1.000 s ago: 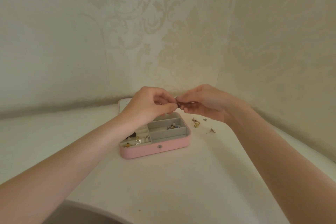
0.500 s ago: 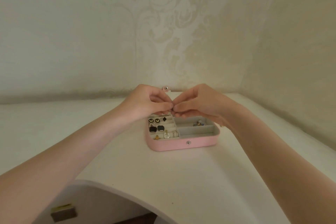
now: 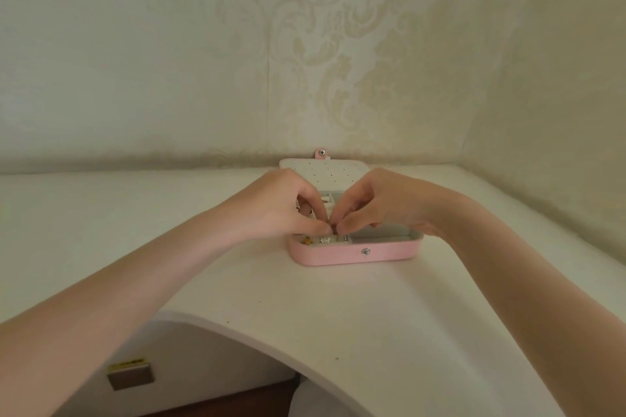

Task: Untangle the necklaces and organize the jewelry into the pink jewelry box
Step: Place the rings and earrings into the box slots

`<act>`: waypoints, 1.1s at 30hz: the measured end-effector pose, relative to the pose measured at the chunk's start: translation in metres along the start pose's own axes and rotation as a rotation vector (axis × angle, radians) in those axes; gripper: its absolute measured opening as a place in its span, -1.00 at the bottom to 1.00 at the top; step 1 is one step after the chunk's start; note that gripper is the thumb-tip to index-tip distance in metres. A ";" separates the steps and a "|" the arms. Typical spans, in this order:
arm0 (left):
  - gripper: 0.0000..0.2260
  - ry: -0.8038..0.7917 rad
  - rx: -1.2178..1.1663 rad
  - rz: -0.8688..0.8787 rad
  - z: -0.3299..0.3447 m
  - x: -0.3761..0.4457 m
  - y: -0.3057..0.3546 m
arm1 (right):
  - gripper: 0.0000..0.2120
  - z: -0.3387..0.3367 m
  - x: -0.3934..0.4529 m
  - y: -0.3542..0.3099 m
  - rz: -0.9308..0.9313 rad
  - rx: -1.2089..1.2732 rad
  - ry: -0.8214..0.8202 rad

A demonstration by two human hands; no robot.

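Fingers [image 3: 323, 228] pinch over pink jewelry box [image 3: 355, 252] on white table [image 3: 338, 308].

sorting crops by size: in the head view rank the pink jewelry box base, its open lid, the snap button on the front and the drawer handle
1. pink jewelry box base
2. open lid, partly hidden by hands
3. drawer handle, nearer the camera, so unsure
4. snap button

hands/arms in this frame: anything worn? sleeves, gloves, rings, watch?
Nothing worn that shows. The left hand and right hand are bare, no gloves. Both forearms are uncovered up to the frame edge, with no sleeve, watch or bracelet in view. No ring is visible on the backs of the fingers; the fingertips are bunched together, so nails are too small to judge.
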State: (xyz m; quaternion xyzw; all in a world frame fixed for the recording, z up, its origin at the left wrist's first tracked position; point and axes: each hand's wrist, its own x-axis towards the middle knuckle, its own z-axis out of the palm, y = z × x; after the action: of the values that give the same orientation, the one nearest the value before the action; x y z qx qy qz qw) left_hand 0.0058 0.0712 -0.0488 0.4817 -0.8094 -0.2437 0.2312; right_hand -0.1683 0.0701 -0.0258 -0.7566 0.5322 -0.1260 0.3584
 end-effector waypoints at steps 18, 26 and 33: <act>-0.95 0.029 0.252 0.009 0.004 0.002 0.002 | -0.94 0.010 0.004 -0.001 -0.063 -0.117 0.064; -0.95 0.019 0.248 0.023 0.002 0.000 0.001 | -0.93 0.009 0.008 -0.004 -0.046 -0.220 0.048; -0.97 0.119 0.109 0.002 -0.016 0.001 -0.002 | -0.96 0.004 0.002 -0.008 -0.060 -0.190 0.202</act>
State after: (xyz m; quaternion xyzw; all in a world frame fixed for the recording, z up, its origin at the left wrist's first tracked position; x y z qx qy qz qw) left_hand 0.0166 0.0671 -0.0373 0.5066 -0.8066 -0.1699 0.2527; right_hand -0.1593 0.0711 -0.0230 -0.7863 0.5520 -0.1611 0.2259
